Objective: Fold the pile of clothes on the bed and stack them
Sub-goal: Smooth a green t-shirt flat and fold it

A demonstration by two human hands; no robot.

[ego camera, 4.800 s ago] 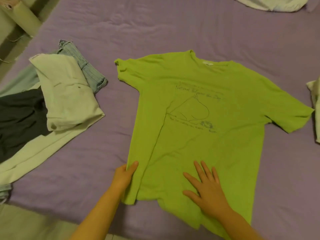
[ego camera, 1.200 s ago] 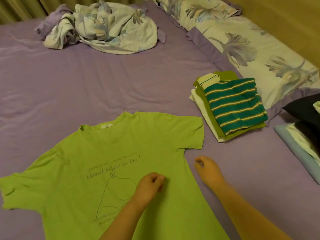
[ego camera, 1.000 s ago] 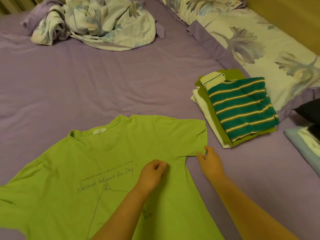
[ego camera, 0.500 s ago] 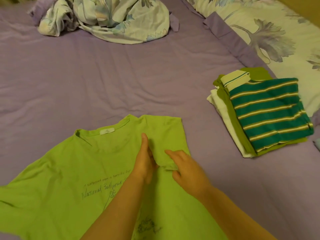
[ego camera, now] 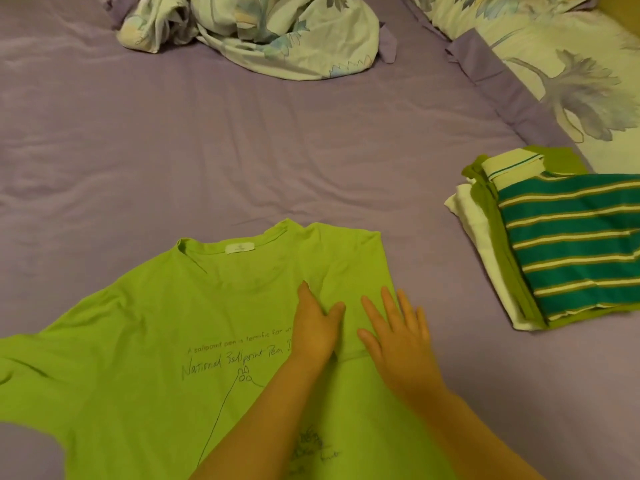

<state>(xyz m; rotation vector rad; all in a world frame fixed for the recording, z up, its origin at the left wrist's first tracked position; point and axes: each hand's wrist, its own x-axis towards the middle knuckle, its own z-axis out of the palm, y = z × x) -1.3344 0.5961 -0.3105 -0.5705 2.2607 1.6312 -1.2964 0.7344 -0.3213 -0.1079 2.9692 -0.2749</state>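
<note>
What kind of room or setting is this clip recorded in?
Most likely a bedroom at home. The work surface is a bed with a purple sheet, a flowered pillow lies along its right side, and a crumpled flowered cover sits at the far end.

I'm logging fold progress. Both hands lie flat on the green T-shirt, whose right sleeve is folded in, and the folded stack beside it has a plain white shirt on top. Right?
Not quite. The head view shows the folded stack topped by a green striped shirt; the white one lies lower. The left hand and right hand do lie flat on the green T-shirt, sleeve folded in.
</note>
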